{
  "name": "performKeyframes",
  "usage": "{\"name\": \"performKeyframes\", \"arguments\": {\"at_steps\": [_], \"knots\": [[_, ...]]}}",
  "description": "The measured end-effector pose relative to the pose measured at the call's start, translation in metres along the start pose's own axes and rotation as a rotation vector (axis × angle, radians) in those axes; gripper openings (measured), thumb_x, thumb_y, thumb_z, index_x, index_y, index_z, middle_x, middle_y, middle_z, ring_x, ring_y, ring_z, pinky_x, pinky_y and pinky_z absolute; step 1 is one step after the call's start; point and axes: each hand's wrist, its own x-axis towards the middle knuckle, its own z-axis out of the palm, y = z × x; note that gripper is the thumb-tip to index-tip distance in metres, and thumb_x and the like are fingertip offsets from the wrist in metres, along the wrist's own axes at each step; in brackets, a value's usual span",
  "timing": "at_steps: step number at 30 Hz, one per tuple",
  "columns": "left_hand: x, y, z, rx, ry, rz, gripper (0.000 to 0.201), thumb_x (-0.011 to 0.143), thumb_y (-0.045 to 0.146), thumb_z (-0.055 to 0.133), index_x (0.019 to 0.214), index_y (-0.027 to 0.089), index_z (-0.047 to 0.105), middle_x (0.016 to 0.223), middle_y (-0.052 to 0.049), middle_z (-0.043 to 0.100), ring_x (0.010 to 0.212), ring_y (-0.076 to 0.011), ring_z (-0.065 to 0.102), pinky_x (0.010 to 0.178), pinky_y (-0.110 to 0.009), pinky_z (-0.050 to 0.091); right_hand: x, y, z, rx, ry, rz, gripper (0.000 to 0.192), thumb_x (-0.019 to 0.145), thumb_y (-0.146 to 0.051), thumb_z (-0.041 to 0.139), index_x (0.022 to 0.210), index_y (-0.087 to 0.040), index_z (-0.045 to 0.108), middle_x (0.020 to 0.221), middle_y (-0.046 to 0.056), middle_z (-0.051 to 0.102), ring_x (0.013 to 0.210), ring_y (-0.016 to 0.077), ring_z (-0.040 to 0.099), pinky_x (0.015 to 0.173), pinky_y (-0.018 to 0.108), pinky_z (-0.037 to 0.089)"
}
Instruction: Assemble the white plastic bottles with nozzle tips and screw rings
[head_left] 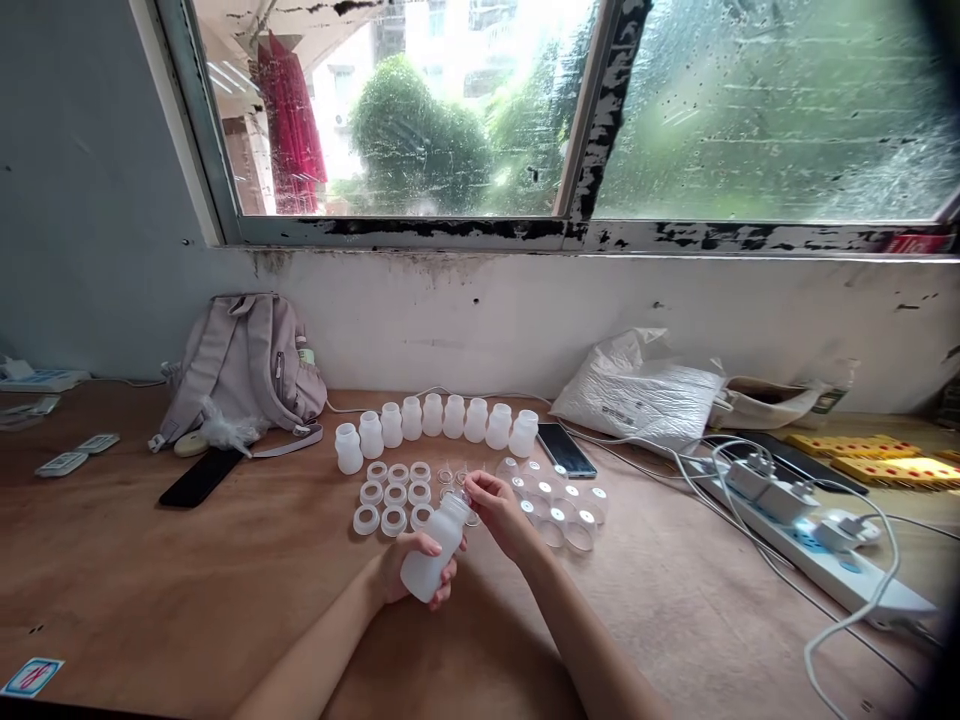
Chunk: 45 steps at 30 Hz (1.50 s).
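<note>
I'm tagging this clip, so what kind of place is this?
Probably a small assembly workbench by a window: a wooden table with rows of white bottles, sorted rings, and a power strip.

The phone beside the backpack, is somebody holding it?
No, the black phone lies alone on the table; the left hand grips a bottle.

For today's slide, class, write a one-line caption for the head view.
Left hand holds a white plastic bottle while right hand fingers its mouth, before rows of bottles and rings.
</note>
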Motion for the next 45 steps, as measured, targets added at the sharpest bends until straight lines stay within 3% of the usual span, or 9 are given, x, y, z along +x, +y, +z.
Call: {"name": "performKeyframes", "arguments": {"at_steps": [5, 8, 10, 14, 17, 26, 35, 41, 45], "knots": [[-0.020, 0.010, -0.008, 0.058, -0.002, -0.033, 0.046, 0.063, 0.030, 0.046, 0.105, 0.011, 0.048, 0.059, 0.000, 0.050, 0.044, -0.0128, 0.050, 0.037, -0.023, 0.037, 0.004, 0.002, -0.006, 0.045, 0.083, -0.076, 0.015, 0.069, -0.032, 0.063, 0.076, -0.019, 0.061, 0.073, 0.000, 0.056, 0.064, 0.0106, 0.048, 0.059, 0.023, 0.037], [-0.046, 0.024, -0.020, 0.125, 0.138, 0.087, 0.050, 0.066, 0.038, 0.048, 0.108, 0.012, 0.047, 0.062, -0.001, 0.051, 0.044, -0.0118, 0.049, 0.037, -0.022, 0.036, 0.009, 0.005, -0.014, 0.080, 0.179, -0.118, 0.015, 0.067, -0.032, 0.064, 0.077, -0.021, 0.062, 0.079, 0.000, 0.057, 0.068, 0.0110, 0.050, 0.062, 0.024, 0.038], [-0.064, 0.037, -0.032, 0.179, 0.383, 0.268, 0.047, 0.067, 0.042, 0.050, 0.104, 0.012, 0.049, 0.064, -0.002, 0.052, 0.047, -0.0115, 0.049, 0.040, -0.022, 0.037, 0.010, 0.007, -0.018, 0.078, 0.220, -0.123, 0.016, 0.065, -0.032, 0.065, 0.077, -0.022, 0.063, 0.077, 0.000, 0.057, 0.066, 0.0106, 0.050, 0.062, 0.024, 0.038], [-0.087, 0.063, -0.065, 0.461, 1.170, 0.709, 0.038, 0.061, 0.040, 0.061, 0.087, 0.013, 0.055, 0.071, -0.002, 0.056, 0.058, -0.0142, 0.054, 0.056, -0.027, 0.043, 0.009, 0.009, -0.016, 0.013, 0.222, -0.112, 0.015, 0.066, -0.033, 0.064, 0.075, -0.021, 0.064, 0.075, 0.000, 0.057, 0.065, 0.0108, 0.049, 0.061, 0.024, 0.037], [-0.092, 0.074, -0.088, 0.545, 1.337, 0.801, 0.036, 0.056, 0.036, 0.064, 0.084, 0.015, 0.055, 0.076, -0.001, 0.058, 0.069, -0.0152, 0.055, 0.067, -0.027, 0.042, 0.007, 0.011, -0.011, -0.052, 0.195, -0.098, 0.016, 0.067, -0.034, 0.064, 0.075, -0.020, 0.064, 0.075, 0.001, 0.058, 0.065, 0.0114, 0.048, 0.061, 0.024, 0.036], [-0.090, 0.070, -0.113, 0.890, 1.302, 0.688, 0.046, 0.057, 0.036, 0.065, 0.097, 0.018, 0.051, 0.094, -0.005, 0.059, 0.088, -0.0226, 0.056, 0.081, -0.036, 0.041, 0.005, 0.009, -0.009, -0.070, 0.216, -0.129, 0.015, 0.068, -0.033, 0.062, 0.074, -0.019, 0.064, 0.071, 0.001, 0.056, 0.061, 0.0105, 0.045, 0.058, 0.024, 0.035], [-0.088, 0.067, -0.123, 0.970, 1.293, 0.709, 0.056, 0.059, 0.036, 0.065, 0.108, 0.019, 0.042, 0.112, -0.010, 0.052, 0.103, -0.0250, 0.050, 0.089, -0.038, 0.038, 0.004, 0.010, -0.008, -0.067, 0.240, -0.127, 0.015, 0.066, -0.033, 0.063, 0.071, -0.018, 0.063, 0.068, 0.000, 0.056, 0.060, 0.0106, 0.045, 0.058, 0.024, 0.036], [-0.092, 0.064, -0.089, 1.407, 1.506, 1.039, 0.051, 0.070, 0.030, 0.056, 0.115, 0.017, 0.039, 0.123, -0.013, 0.039, 0.117, -0.0262, 0.034, 0.097, -0.041, 0.028, 0.003, 0.008, -0.003, -0.037, 0.265, -0.150, 0.020, 0.065, -0.036, 0.065, 0.068, -0.018, 0.058, 0.061, -0.001, 0.052, 0.055, 0.0108, 0.047, 0.055, 0.026, 0.041], [-0.081, 0.045, -0.055, 1.719, 1.221, 1.012, 0.039, 0.072, 0.027, 0.053, 0.109, 0.019, 0.044, 0.109, -0.011, 0.046, 0.107, -0.0249, 0.043, 0.093, -0.040, 0.033, -0.001, 0.016, 0.008, -0.113, 0.159, -0.112, 0.022, 0.068, -0.038, 0.062, 0.069, -0.018, 0.053, 0.056, -0.003, 0.050, 0.049, 0.0105, 0.049, 0.051, 0.026, 0.043]]}}
